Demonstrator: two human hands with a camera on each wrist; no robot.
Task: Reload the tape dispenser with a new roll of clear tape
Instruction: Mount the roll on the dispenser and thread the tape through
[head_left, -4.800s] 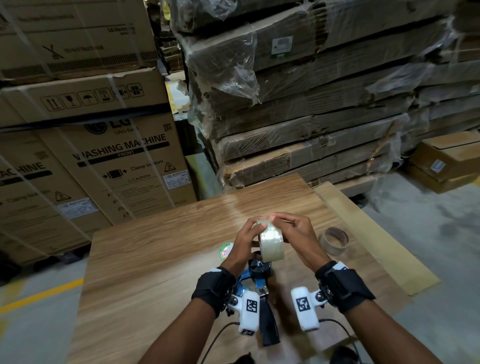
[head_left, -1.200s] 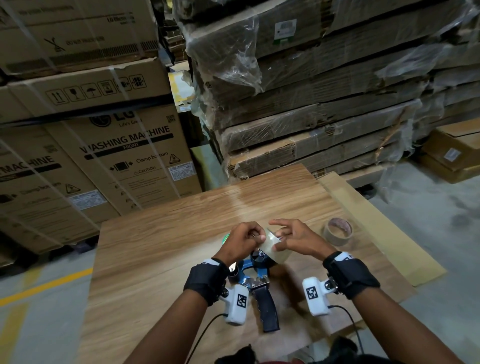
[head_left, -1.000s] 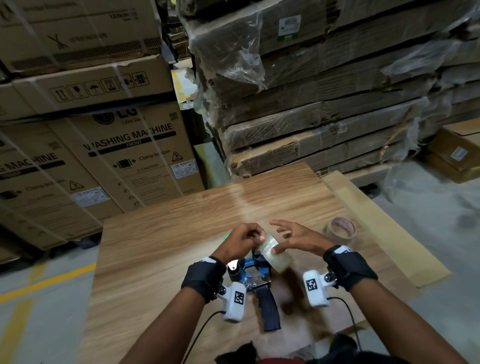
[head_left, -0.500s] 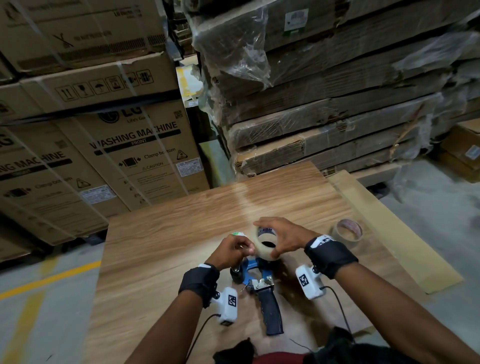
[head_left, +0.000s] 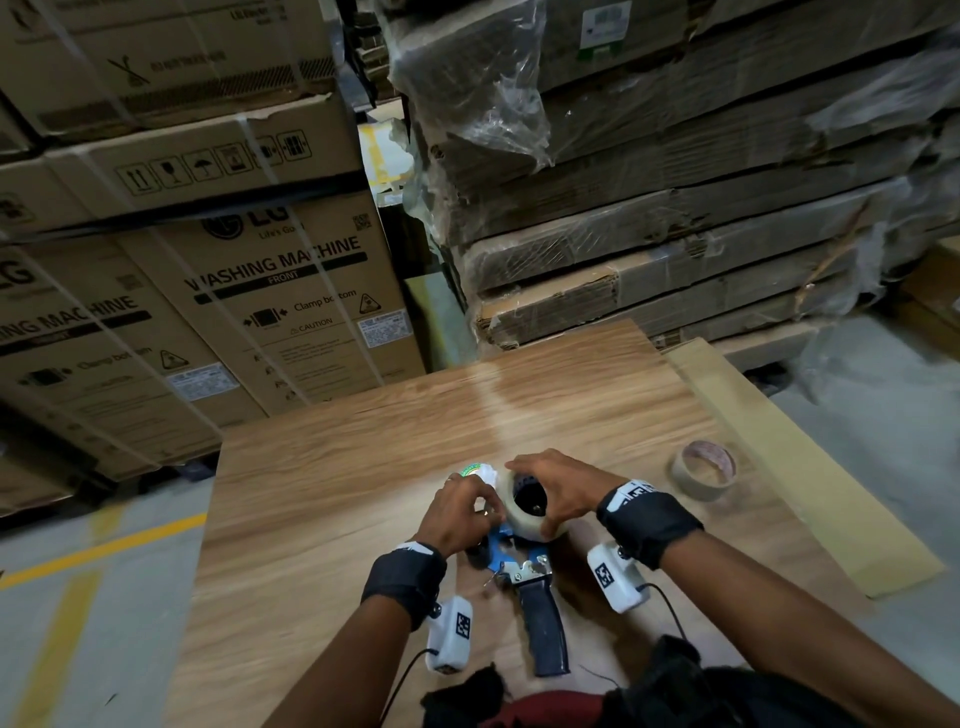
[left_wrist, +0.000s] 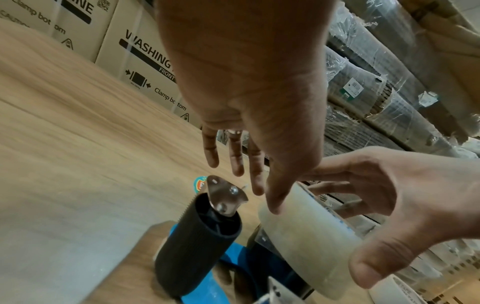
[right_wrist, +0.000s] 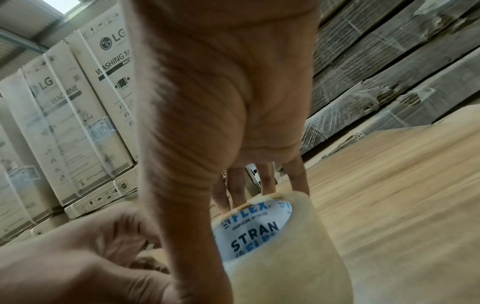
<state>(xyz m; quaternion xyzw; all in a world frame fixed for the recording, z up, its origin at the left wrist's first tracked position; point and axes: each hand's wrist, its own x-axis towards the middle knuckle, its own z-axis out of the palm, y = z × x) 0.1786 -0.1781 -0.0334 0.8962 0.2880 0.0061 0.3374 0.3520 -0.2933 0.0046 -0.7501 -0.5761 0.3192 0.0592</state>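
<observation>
The new clear tape roll (head_left: 517, 524) stands over the front of the blue tape dispenser (head_left: 501, 546), its opening turned up and a dark part showing inside the core. My right hand (head_left: 556, 480) grips the roll (left_wrist: 306, 236) from above, thumb on the near side, fingers on the far side. My left hand (head_left: 457, 512) is beside it; its thumb tip touches the roll's edge and its other fingers (left_wrist: 235, 156) hang loose, holding nothing. The dispenser's black roller (left_wrist: 197, 242) and black handle (head_left: 543, 629) lie on the wooden table (head_left: 363, 467). The roll's printed core (right_wrist: 255, 228) shows.
An empty cardboard tape core (head_left: 704, 470) sits on the table to the right. A small green sticker (head_left: 470, 470) lies just beyond my left hand. A pale board (head_left: 805, 467) runs along the table's right edge. Stacked cartons (head_left: 260, 291) and wrapped cardboard stand behind.
The roll has turned from edge-on to opening-up and come down onto the dispenser's front. My right hand went from fingertip contact to a grip over it. My left hand stayed beside it.
</observation>
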